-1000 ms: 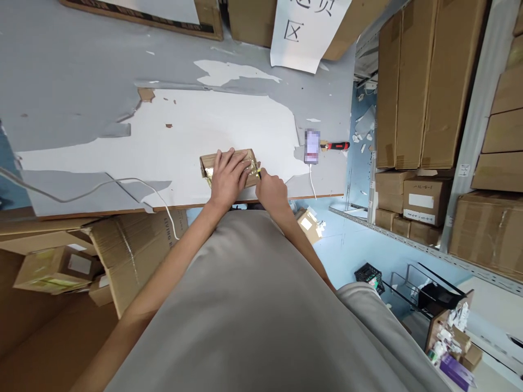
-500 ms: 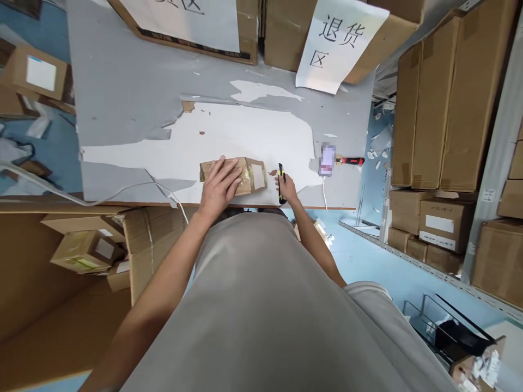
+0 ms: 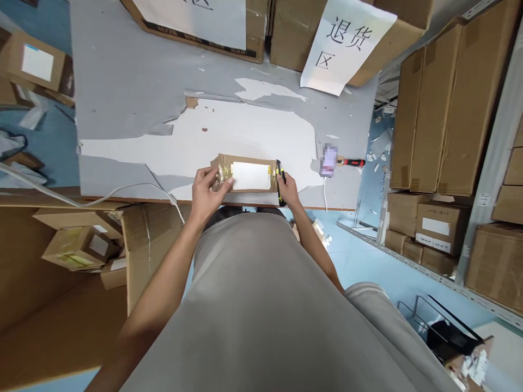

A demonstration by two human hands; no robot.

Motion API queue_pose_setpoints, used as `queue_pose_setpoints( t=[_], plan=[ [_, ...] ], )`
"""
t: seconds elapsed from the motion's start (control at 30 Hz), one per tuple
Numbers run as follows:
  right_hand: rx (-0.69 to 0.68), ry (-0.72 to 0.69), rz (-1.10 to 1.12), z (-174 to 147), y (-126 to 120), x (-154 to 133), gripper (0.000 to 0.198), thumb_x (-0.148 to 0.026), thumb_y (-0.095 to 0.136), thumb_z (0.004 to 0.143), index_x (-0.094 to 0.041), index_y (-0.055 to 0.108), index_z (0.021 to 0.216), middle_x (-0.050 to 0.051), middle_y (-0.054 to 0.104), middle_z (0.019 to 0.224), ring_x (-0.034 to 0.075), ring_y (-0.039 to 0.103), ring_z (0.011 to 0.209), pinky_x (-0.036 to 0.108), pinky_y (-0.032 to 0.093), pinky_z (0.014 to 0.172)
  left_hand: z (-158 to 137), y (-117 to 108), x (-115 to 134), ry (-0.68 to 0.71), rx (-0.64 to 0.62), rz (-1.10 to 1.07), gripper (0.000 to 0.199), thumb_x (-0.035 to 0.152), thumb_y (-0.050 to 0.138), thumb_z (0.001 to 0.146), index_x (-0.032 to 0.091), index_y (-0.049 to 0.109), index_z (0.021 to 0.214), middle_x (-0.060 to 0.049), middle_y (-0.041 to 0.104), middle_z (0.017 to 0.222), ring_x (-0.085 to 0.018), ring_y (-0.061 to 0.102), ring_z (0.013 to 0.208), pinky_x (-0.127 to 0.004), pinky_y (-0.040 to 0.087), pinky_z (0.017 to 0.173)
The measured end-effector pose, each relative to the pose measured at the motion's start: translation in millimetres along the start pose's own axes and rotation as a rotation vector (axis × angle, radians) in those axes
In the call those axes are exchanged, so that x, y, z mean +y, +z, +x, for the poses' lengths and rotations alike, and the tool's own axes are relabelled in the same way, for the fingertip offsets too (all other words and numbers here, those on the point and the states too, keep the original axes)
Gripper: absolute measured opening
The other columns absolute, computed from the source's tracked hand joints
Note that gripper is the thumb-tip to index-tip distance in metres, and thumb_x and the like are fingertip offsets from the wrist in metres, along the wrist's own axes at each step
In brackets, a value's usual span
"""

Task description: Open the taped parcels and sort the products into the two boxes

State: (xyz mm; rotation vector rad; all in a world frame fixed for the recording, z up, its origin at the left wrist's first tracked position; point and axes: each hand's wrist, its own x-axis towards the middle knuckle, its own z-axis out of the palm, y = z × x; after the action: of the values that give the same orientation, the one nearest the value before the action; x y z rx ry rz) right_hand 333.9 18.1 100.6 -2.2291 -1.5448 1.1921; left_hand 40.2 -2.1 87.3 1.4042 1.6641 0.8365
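A small taped cardboard box point(image 3: 226, 188) lies near the front edge of the table, with a white label point(image 3: 251, 176) facing up. My left hand point(image 3: 207, 191) grips its left end, thumb on the top face and fingers at the far side. Shiny tape shows beside the thumb. In my right hand point(image 3: 289, 190) is a yellow and black box cutter point(image 3: 281, 182), held upright in the view at the right end of the box. Whether its blade touches the cardboard, I cannot tell.
On the table's right lie a phone point(image 3: 329, 159) with a white cable and a red-handled tool point(image 3: 353, 163). Large boxes point(image 3: 290, 38) with paper signs stand at the back. A big open carton point(image 3: 155, 245) sits front left; shelves of boxes point(image 3: 439, 109) line the right.
The box has turned so its labelled face is up, and shifted right toward the box cutter. My left hand has gone from lying flat on top to gripping the left end.
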Motion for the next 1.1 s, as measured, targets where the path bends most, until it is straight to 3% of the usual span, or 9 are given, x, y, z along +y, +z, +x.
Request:
queue_pose_setpoints(
  t=[0.2,0.3,0.47,0.63,0.8,1.1],
  plan=[
    [0.037,0.114,-0.106,-17.7,-27.5,7.9,0.035,-0.037,0.036,0.123,-0.022,0.068,0.126,0.013,0.084,0.124,0.027,0.076,0.113,0.033,0.057,0.101,27.2,39.0,-17.9,-0.139,-0.148,-0.103,0.052,0.064,0.083,0.094,0.022,0.084,0.124,-0.015,0.073,0.126,-0.035,0.078,0.122,-0.050,0.074,0.099],
    [0.015,0.086,-0.139,-20.7,-32.2,5.3,0.040,-0.035,0.036,0.123,-0.018,0.069,0.139,0.016,0.085,0.131,0.027,0.078,0.119,0.034,0.057,0.107,33.2,36.7,-25.6,-0.142,-0.189,-0.092,0.054,0.063,0.084,0.093,0.021,0.083,0.126,-0.015,0.075,0.126,-0.032,0.080,0.113,-0.048,0.074,0.097],
    [0.115,-0.052,-0.269,-38.9,-43.3,-21.3,0.052,-0.028,0.037,0.122,-0.017,0.061,0.167,0.019,0.074,0.161,0.029,0.071,0.145,0.040,0.056,0.121,35.9,23.9,-21.7,-0.097,-0.170,-0.118,0.057,0.060,0.084,0.094,0.025,0.074,0.138,-0.013,0.078,0.133,-0.027,0.081,0.109,-0.039,0.072,0.089],
    [-0.142,-0.207,-0.508,-49.8,-41.2,-71.2,0.051,-0.035,0.040,0.128,-0.028,0.062,0.173,0.011,0.078,0.155,0.029,0.075,0.140,0.036,0.058,0.115,36.9,22.5,-15.9,-0.040,-0.198,-0.133,0.038,0.055,0.083,0.095,0.025,0.080,0.119,-0.013,0.077,0.136,-0.027,0.081,0.102,-0.041,0.072,0.086],
    [-0.310,-0.308,-0.751,-40.4,-26.0,-112.2,0.050,-0.041,0.037,0.131,-0.033,0.061,0.174,0.011,0.077,0.150,0.029,0.079,0.128,0.034,0.057,0.105,37.9,23.8,-25.7,-0.030,-0.227,-0.150,0.041,0.052,0.083,0.091,0.023,0.084,0.121,-0.013,0.077,0.134,-0.028,0.082,0.102,-0.041,0.071,0.086],
    [-0.391,-0.428,-0.952,-29.9,-6.4,-125.6,0.044,-0.021,0.039,0.127,-0.026,0.062,0.165,0.015,0.077,0.148,0.030,0.082,0.124,0.038,0.058,0.101,39.7,28.1,-35.5,-0.030,-0.244,-0.167,0.039,0.048,0.085,0.091,0.023,0.086,0.120,-0.013,0.077,0.134,-0.028,0.082,0.102,-0.043,0.070,0.096]
  ],
)
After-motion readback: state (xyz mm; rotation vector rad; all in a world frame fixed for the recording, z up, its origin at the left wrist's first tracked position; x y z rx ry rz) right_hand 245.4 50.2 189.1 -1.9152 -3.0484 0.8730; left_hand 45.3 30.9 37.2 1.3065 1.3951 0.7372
